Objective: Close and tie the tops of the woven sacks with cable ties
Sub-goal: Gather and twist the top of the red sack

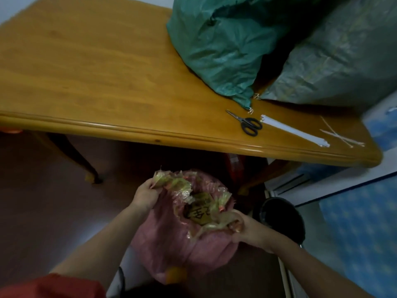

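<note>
A pink woven sack [171, 237] stands on the floor below the table's front edge, its mouth open and its frayed greenish rim bunched up. My left hand [146, 195] grips the rim on the left side. My right hand [247, 230] grips the rim on the right. Something brown with dark lettering shows inside the mouth. A bundle of white cable ties [294, 130] lies on the table, with a few loose ties [341, 136] to its right.
Black-handled scissors [247, 123] lie next to the ties on the wooden table [96, 72]. A green sack [217, 46] and a grey sack [335, 61] rest at the table's back right. A dark bucket [281, 216] stands right of the pink sack.
</note>
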